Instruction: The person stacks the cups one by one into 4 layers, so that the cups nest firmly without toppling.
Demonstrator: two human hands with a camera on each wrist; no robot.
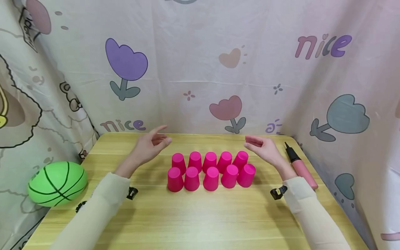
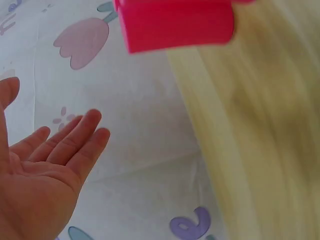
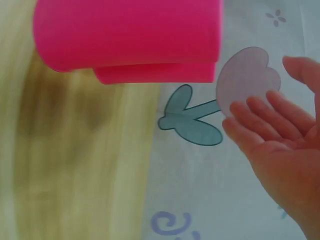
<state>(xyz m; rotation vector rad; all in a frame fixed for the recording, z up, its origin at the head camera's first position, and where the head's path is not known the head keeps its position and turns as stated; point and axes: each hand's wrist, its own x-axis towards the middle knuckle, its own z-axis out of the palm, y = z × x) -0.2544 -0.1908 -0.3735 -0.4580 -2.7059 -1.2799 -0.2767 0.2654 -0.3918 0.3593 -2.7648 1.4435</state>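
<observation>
Several pink cups (image 1: 210, 178) stand upside down on the wooden table in two rows, a front row and a back row. My left hand (image 1: 150, 144) hovers to the left of the back row, fingers relaxed and holding nothing. In the left wrist view its palm faces the cups, with a pink cup (image 2: 175, 25) at the top. On the other side, my right hand (image 1: 264, 149) is held in the air just right of the back row, touching no cup. The right wrist view shows its fingers loosely extended and a pink cup (image 3: 130, 32) apart from them.
A green ball (image 1: 57, 184) with black lines sits at the table's left edge. Along the right edge lies a pink hand pump (image 1: 303, 172) with a black nozzle. Behind the wooden table (image 1: 200, 218) hangs a printed curtain (image 1: 187, 69), which also closes off both sides.
</observation>
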